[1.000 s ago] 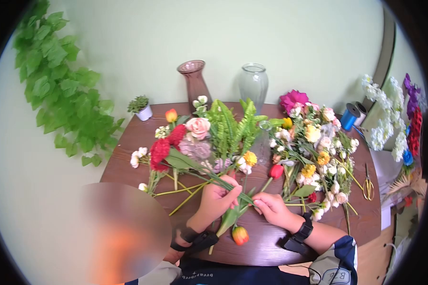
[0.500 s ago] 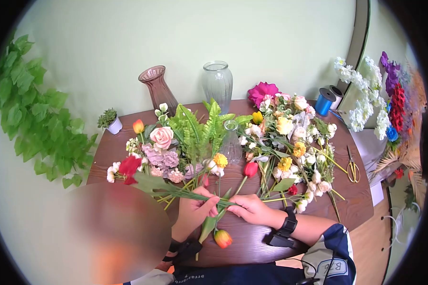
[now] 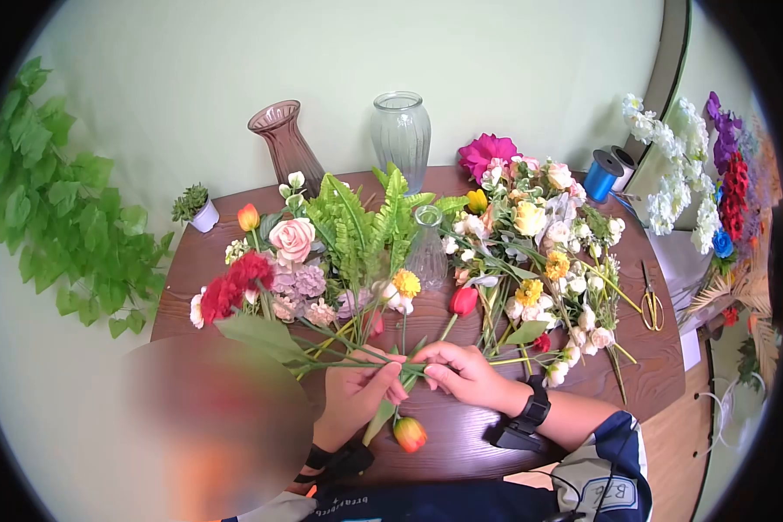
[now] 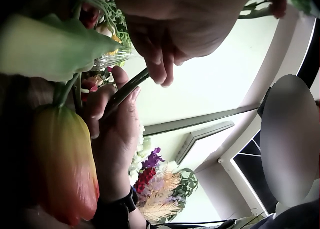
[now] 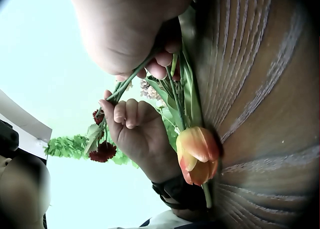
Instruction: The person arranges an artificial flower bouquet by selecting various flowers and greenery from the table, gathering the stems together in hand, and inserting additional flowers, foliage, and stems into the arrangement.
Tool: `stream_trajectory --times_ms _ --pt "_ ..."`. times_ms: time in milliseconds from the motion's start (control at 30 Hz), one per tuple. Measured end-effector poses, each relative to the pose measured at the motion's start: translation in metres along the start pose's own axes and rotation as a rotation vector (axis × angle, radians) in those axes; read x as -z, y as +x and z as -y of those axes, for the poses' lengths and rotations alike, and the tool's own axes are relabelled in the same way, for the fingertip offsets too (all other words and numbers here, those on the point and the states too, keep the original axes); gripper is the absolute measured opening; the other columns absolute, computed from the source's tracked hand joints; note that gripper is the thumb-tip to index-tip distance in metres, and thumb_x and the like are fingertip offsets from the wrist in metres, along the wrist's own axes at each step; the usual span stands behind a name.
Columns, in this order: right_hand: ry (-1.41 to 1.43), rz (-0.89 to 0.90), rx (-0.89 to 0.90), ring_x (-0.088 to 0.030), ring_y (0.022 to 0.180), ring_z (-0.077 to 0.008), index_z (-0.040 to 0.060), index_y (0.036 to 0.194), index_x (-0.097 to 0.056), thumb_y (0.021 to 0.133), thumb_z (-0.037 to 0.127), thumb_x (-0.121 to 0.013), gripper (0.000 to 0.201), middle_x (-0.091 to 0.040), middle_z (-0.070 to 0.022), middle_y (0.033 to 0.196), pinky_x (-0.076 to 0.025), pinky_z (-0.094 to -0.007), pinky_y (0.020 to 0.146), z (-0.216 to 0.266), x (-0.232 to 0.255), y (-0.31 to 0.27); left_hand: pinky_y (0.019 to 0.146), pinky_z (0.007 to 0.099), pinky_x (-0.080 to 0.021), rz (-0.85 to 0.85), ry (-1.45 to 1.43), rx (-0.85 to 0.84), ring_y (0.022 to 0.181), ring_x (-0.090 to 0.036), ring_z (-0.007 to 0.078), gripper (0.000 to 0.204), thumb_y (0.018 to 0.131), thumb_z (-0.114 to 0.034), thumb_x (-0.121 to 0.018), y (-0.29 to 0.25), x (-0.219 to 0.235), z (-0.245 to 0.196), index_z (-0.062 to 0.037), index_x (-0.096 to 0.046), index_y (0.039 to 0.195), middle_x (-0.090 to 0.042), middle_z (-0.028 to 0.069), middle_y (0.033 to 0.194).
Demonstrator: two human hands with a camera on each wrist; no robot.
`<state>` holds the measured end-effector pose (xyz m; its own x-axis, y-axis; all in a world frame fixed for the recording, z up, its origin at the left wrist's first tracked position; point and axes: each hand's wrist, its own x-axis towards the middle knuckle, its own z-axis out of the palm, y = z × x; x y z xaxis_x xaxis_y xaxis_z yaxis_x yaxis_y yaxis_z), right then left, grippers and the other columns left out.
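Both hands (image 3: 409, 378), red flower (image 3: 233, 287) stem now raised higher.

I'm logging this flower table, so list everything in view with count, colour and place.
red stem: 1, red head with green leaf, held in both hands, front left
orange tulip: 1, orange, table front, below the hands
red tulip: 1, red, table centre
rose: 1, pink, left pile
ferns: several, green, table centre
flower pile: many, white, yellow, pink, table right
small vase: 1, clear, table centre, among the flowers
tall vases: 2, mauve and clear, table back
potted plant: 1, green in white pot, back left
scissors: 1, gold, right edge
ribbon spool: 1, blue, back right
ivy: 1, green, left wall
table: 1, brown
left hand: grips stem
right hand: pinches stem
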<state>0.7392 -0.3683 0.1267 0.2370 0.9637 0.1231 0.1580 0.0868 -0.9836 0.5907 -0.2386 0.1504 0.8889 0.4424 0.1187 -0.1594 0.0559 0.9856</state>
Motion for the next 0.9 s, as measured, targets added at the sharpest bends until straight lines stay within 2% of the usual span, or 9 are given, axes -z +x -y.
stream_trajectory --times_ms 33,100,233,300,433,533,600,800,900 --pt "0.003 0.002 0.000 -0.056 0.060 -0.0111 0.0009 0.101 -0.055 0.090 0.010 -0.049 0.015 -0.057 -0.0047 0.067 -0.044 -0.0250 0.056 -0.003 -0.001 0.001 0.045 0.0209 -0.044 -0.070 0.019 -0.034 0.050 -0.056 0.0116 0.010 0.088 -0.002 -0.049 -0.001 -0.001 0.003 0.0045 -0.054 0.094 -0.060 0.0099 0.066" --pt "-0.084 -0.090 0.217 -0.059 0.067 -0.0123 0.0007 0.099 -0.056 0.088 0.009 -0.053 0.014 -0.060 -0.0064 0.075 -0.046 -0.0260 0.060 -0.010 -0.003 0.004 0.045 0.0200 -0.043 -0.145 0.038 -0.067 0.049 -0.055 0.0108 0.008 0.087 -0.001 -0.051 -0.002 -0.003 0.004 0.0039 -0.056 0.091 -0.059 0.0080 0.064" --pt "-0.048 0.028 0.097 -0.060 0.070 -0.0131 0.0010 0.097 -0.057 0.086 0.009 -0.055 0.014 -0.061 -0.0070 0.079 -0.047 -0.0268 0.062 -0.004 0.003 0.001 0.044 0.0179 -0.042 -0.182 0.051 -0.057 0.052 -0.056 0.0070 0.004 0.084 -0.001 -0.057 -0.002 -0.003 0.002 0.0025 -0.058 0.084 -0.059 0.0050 0.068" --pt "-0.126 0.016 0.249 -0.059 0.068 -0.0128 0.0011 0.097 -0.057 0.085 0.010 -0.057 0.015 -0.061 -0.0059 0.077 -0.047 -0.0265 0.061 -0.004 0.002 0.003 0.044 0.0178 -0.042 -0.174 0.097 -0.049 0.051 -0.055 0.0064 0.005 0.084 -0.002 -0.057 -0.002 -0.004 0.000 0.0025 -0.058 0.084 -0.059 0.0049 0.067" --pt "-0.049 0.082 -0.031 -0.058 0.062 -0.0114 0.0012 0.098 -0.057 0.084 0.012 -0.059 0.017 -0.061 -0.0049 0.073 -0.045 -0.0245 0.055 -0.009 0.003 -0.002 0.042 0.0175 -0.040 -0.162 0.159 0.011 0.047 -0.052 0.0062 0.009 0.087 -0.005 -0.052 0.001 -0.005 -0.005 0.0029 -0.057 0.087 -0.057 0.0044 0.061" --pt "0.011 0.093 0.057 -0.055 0.053 -0.0093 0.0011 0.097 -0.056 0.084 0.011 -0.059 0.017 -0.060 -0.0035 0.068 -0.042 -0.0224 0.048 -0.013 0.003 0.000 0.041 0.0175 -0.038 -0.159 0.154 0.010 0.045 -0.050 0.0067 0.010 0.089 -0.005 -0.049 0.001 -0.007 -0.006 0.0025 -0.055 0.090 -0.055 0.0045 0.057" --pt "-0.149 0.006 0.369 -0.053 0.049 -0.0078 0.0011 0.097 -0.057 0.086 0.012 -0.058 0.016 -0.058 -0.0028 0.063 -0.041 -0.0210 0.045 -0.012 -0.001 0.005 0.041 0.0176 -0.038 -0.169 0.131 0.008 0.045 -0.050 0.0067 0.010 0.089 -0.006 -0.049 0.001 -0.008 -0.008 0.0026 -0.054 0.091 -0.055 0.0046 0.057" --pt "-0.040 0.086 0.001 -0.050 0.047 -0.0095 0.0019 0.099 -0.058 0.091 0.011 -0.048 0.016 -0.054 -0.0038 0.059 -0.041 -0.0241 0.047 -0.008 -0.001 0.001 0.044 0.0175 -0.041 -0.175 0.098 0.022 0.050 -0.053 0.0055 0.013 0.088 -0.007 -0.050 0.001 -0.007 -0.007 0.0033 -0.057 0.093 -0.057 0.0034 0.062" --pt "-0.078 0.105 0.076 -0.048 0.046 -0.0103 0.0023 0.098 -0.058 0.093 0.011 -0.044 0.018 -0.051 -0.0035 0.055 -0.040 -0.0252 0.047 -0.007 -0.001 0.002 0.045 0.0182 -0.042 -0.152 0.061 0.040 0.052 -0.054 0.0063 0.014 0.088 -0.006 -0.050 0.001 -0.005 -0.005 0.0028 -0.056 0.097 -0.058 0.0047 0.066"
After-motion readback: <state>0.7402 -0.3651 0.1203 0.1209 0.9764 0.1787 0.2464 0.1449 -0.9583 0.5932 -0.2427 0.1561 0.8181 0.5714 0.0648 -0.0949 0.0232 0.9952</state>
